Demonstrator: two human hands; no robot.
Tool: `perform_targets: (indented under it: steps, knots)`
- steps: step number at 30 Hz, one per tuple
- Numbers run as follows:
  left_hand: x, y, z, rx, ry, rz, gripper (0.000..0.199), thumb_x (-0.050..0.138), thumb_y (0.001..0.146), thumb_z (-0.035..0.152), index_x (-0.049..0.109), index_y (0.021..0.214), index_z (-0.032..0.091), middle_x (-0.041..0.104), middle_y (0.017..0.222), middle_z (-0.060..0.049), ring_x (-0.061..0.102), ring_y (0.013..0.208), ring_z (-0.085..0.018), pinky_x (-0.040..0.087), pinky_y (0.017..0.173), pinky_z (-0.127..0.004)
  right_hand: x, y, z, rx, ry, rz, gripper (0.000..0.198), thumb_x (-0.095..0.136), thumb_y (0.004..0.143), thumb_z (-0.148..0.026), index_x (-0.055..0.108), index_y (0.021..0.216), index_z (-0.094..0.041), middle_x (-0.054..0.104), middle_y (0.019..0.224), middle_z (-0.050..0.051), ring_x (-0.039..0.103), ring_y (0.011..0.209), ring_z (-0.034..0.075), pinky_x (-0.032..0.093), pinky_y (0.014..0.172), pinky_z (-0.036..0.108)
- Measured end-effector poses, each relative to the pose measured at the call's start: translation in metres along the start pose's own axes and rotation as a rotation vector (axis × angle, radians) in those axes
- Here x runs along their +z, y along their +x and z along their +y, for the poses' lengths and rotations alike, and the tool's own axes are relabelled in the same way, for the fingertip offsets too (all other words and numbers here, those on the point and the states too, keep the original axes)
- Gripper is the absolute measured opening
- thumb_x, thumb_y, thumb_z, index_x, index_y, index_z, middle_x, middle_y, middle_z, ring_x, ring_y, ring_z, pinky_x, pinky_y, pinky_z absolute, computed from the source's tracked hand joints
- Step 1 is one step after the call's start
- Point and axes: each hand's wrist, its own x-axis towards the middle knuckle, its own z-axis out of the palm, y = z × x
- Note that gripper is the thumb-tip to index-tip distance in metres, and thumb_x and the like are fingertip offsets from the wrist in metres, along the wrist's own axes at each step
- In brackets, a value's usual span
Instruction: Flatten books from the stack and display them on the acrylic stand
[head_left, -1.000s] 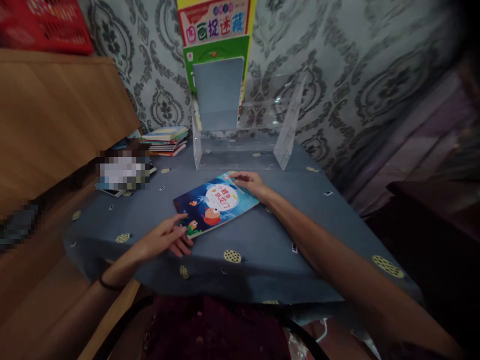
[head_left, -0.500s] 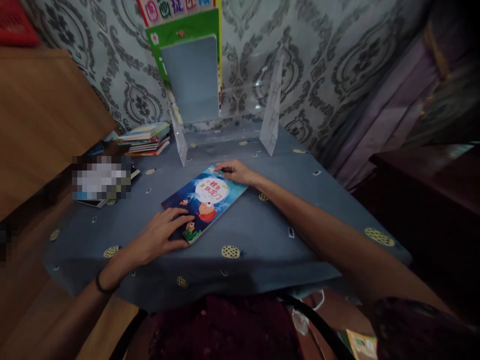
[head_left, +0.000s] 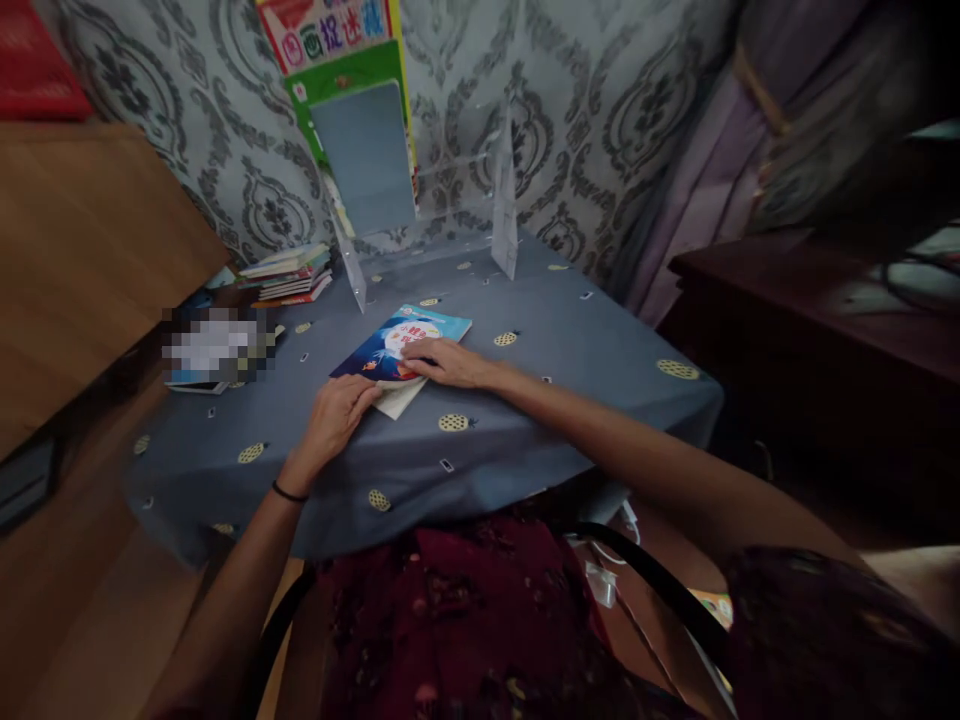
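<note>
A thin picture book (head_left: pixel 371 345) with a blue cover lies at an angle on the cloth-covered table. Its near edge is raised, and a white page (head_left: pixel 402 399) shows beneath the cover. My right hand (head_left: pixel 448 362) reaches over the book's right side, its fingers bent on the cover and hiding part of the printed fish and title. At the lower-left corner, my left hand (head_left: pixel 339 412) presses its fingers together on the book's edge, thumb close to the lifted cover. A dark band circles my left wrist.
Behind the book stands a clear acrylic stand (head_left: pixel 504 215), with a green-framed board (head_left: pixel 349 70) upright near it. A stack of books (head_left: pixel 289 275) and a blurred-out item (head_left: pixel 217 345) lie at the left. The grey tablecloth (head_left: pixel 555 330) has pineapple prints. Dark furniture (head_left: pixel 787 310) is at right.
My right hand has come from the book's far top edge down to its near right side. The cover's near edge has lifted, baring a white page. The view has shifted slightly.
</note>
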Motion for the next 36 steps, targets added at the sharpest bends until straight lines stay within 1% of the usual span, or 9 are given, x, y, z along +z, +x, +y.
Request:
perform_targets:
  steps: [2,5,9,15,19,22,25,30,36]
  knots:
    - [0.002,-0.004,0.005,-0.030,-0.042,0.037,0.032,0.047,0.099,0.040,0.073,0.093,0.021,0.072,0.092,-0.008,0.062,0.091,-0.023,0.043,0.092,-0.033,0.003,-0.005,-0.011,0.001,0.038,-0.017,0.029,0.054,0.100,-0.040,0.077,0.103,-0.023,0.077,0.109,0.005,0.066,0.108,0.025,0.048,0.102,0.041]
    - [0.004,-0.010,0.011,-0.055,-0.127,0.087,0.023,0.054,0.095,0.036,0.073,0.091,0.022,0.072,0.096,-0.008,0.061,0.097,-0.024,0.043,0.093,-0.033,0.004,-0.014,-0.024,0.002,0.099,-0.032,0.034,0.052,0.100,-0.045,0.079,0.103,-0.023,0.078,0.110,0.003,0.068,0.107,0.025,0.050,0.100,0.040]
    - [0.007,-0.013,0.012,-0.044,-0.202,0.129,0.018,0.059,0.090,0.030,0.073,0.085,0.020,0.073,0.095,-0.007,0.064,0.099,-0.024,0.044,0.095,-0.033,0.011,-0.025,-0.038,0.025,0.163,-0.001,0.035,0.064,0.091,-0.050,0.079,0.107,-0.022,0.077,0.116,0.004,0.068,0.111,0.026,0.049,0.103,0.040]
    - [0.005,-0.010,0.009,-0.005,-0.328,0.150,0.015,0.065,0.080,0.029,0.071,0.070,0.020,0.071,0.076,-0.003,0.066,0.089,-0.022,0.047,0.092,-0.032,0.024,-0.030,-0.052,0.065,0.167,0.090,0.031,0.074,0.082,-0.047,0.081,0.097,-0.021,0.079,0.103,0.004,0.070,0.103,0.027,0.049,0.101,0.041]
    - [0.006,-0.006,0.003,0.032,-0.384,0.153,0.016,0.066,0.077,0.030,0.072,0.066,0.020,0.071,0.073,-0.003,0.067,0.085,-0.021,0.049,0.090,-0.032,0.025,-0.028,-0.049,0.071,0.156,0.110,0.034,0.074,0.079,-0.048,0.082,0.093,-0.018,0.080,0.098,0.006,0.071,0.096,0.027,0.051,0.095,0.041]
    - [0.010,-0.005,-0.004,0.049,-0.408,0.155,0.017,0.066,0.077,0.030,0.074,0.067,0.019,0.072,0.075,-0.004,0.068,0.087,-0.022,0.048,0.094,-0.034,0.025,-0.026,-0.043,0.081,0.173,0.109,0.040,0.075,0.077,-0.053,0.081,0.094,-0.017,0.080,0.095,0.008,0.071,0.092,0.028,0.053,0.093,0.041]
    - [0.014,-0.004,-0.012,0.058,-0.419,0.145,0.019,0.066,0.079,0.033,0.076,0.070,0.019,0.073,0.077,-0.003,0.069,0.089,-0.022,0.048,0.097,-0.036,0.028,-0.025,-0.037,0.093,0.200,0.110,0.040,0.076,0.075,-0.055,0.081,0.091,-0.019,0.080,0.093,0.007,0.072,0.093,0.027,0.052,0.095,0.042]
    - [0.019,-0.001,-0.024,0.094,-0.410,0.123,0.025,0.065,0.083,0.040,0.078,0.075,0.020,0.074,0.077,-0.002,0.068,0.083,-0.021,0.047,0.103,-0.040,0.030,-0.023,-0.031,0.099,0.235,0.117,0.036,0.080,0.074,-0.054,0.082,0.089,-0.022,0.080,0.095,0.004,0.072,0.098,0.027,0.050,0.099,0.041]
    - [0.022,-0.004,-0.026,0.166,-0.386,0.112,0.027,0.062,0.087,0.041,0.081,0.087,0.021,0.078,0.093,-0.005,0.069,0.098,-0.023,0.041,0.114,-0.042,0.030,-0.027,-0.031,0.072,0.235,0.115,0.032,0.077,0.078,-0.050,0.083,0.094,-0.023,0.080,0.098,0.004,0.073,0.095,0.025,0.052,0.097,0.040]
